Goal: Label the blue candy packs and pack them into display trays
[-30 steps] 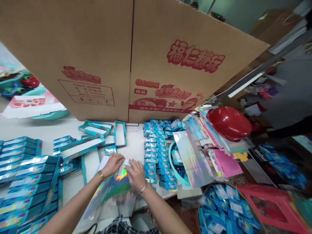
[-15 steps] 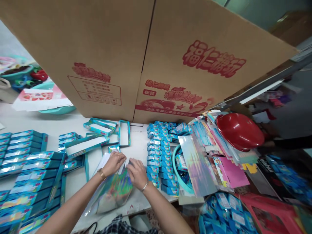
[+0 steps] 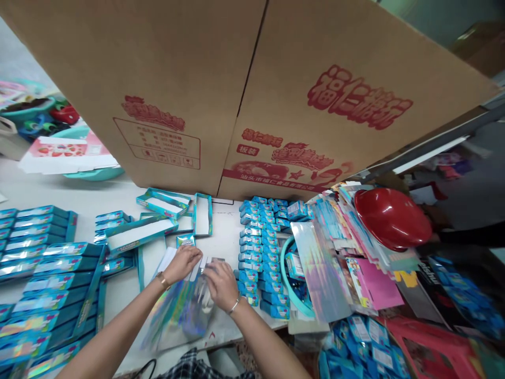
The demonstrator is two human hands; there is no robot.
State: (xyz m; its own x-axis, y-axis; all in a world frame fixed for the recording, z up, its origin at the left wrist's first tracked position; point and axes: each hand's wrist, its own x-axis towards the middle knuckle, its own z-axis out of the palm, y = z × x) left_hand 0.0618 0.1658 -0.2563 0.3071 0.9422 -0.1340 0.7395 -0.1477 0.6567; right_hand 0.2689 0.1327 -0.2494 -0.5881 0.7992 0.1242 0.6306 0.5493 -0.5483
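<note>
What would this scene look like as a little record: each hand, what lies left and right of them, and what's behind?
Left hand: fingers bent down at the shiny film's upper edge; exact grip unclear
Right hand: at the same edge, beside the left; exact grip unclear
Left of hands: open blue trays and stacked blue boxes
Right of hands: rows of small blue boxes, then a teal basin
Behind: large cardboard carton with red print
</note>
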